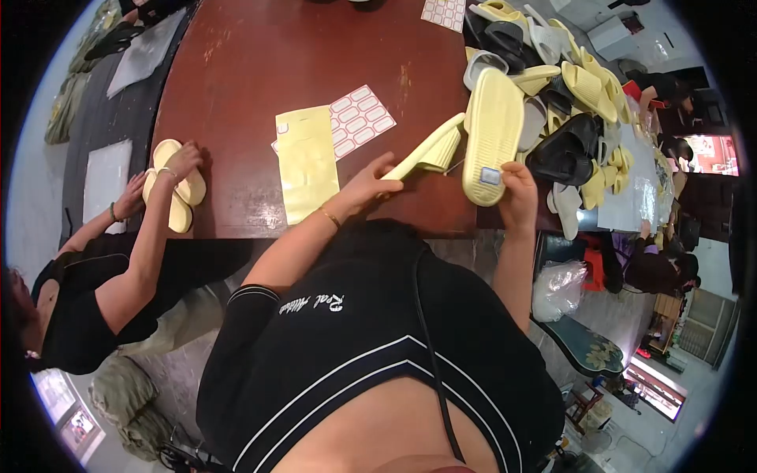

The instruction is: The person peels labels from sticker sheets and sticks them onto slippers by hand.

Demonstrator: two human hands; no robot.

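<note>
My left hand [370, 188] grips one end of a yellow slide sandal [426, 151], which is tilted and seen from its side. In my right hand [518, 193] is a second yellow slide sandal [495, 118], held upright with its ribbed sole facing me. A small blue-and-white sticker [490, 176] sits on that sole near the heel, close to my right thumb. Left of my hands, a yellow paper sheet [306, 169] lies partly over a sheet of red-bordered labels [364, 118] on the table.
A heap of yellow, black and grey slides [572, 87] covers the right of the reddish-brown table [260, 47]. At the left, a co-worker's hands [183, 160] rest on a pair of yellow slides [178, 213]. Another label sheet [444, 13] lies at the far edge.
</note>
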